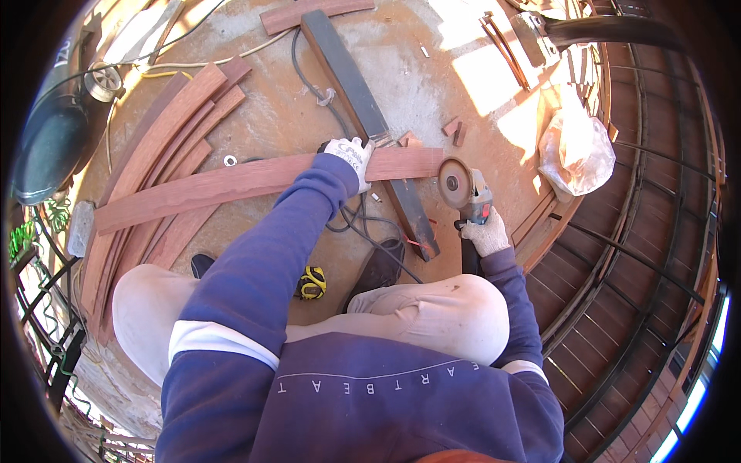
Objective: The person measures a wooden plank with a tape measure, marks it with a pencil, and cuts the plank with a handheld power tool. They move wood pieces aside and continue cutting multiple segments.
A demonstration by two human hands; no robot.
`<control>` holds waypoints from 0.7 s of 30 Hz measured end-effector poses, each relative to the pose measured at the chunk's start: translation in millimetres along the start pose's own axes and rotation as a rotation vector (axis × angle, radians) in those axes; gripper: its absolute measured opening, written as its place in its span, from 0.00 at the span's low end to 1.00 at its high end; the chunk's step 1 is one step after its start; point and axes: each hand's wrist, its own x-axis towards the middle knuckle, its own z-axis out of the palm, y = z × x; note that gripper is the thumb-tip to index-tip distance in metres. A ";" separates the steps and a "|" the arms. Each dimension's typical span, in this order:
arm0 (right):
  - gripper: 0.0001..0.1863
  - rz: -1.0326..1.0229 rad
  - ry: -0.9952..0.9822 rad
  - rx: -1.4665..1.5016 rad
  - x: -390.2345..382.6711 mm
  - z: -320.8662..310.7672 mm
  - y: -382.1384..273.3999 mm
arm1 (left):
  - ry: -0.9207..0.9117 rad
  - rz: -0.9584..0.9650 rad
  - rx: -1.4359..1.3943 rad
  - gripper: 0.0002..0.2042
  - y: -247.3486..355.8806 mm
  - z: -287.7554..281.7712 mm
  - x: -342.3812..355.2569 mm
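A long reddish wooden plank (255,182) lies crosswise in front of me, over a dark metal beam (346,73). My left hand (352,160), in a white glove, is closed over the plank near its right end. In my gloved right hand (488,233) is an angle grinder (477,202), gripped by its body. The grinder's round brown disc (455,182) stands close to the plank's right end; I cannot tell whether they touch. Small wood offcuts (454,130) lie just beyond that end.
Several curved planks (158,154) are stacked at left. Dark cables (363,220) run between my feet and past the beam. A yellow tape measure (312,283) lies by my shoe (380,262). On the right sit a clear plastic bag (577,154) and a metal railing (617,231).
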 end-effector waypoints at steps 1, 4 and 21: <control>0.27 -0.004 0.004 -0.006 0.8 0.7 -1.2 | 0.002 0.002 -0.003 0.36 0.0 0.1 0.4; 0.27 0.041 -0.002 0.031 5.4 -0.3 7.5 | 0.009 0.001 -0.012 0.35 0.4 0.5 1.3; 0.25 0.031 -0.003 -0.082 2.7 5.1 -5.4 | -0.040 -0.008 -0.005 0.39 -0.4 -4.8 -1.0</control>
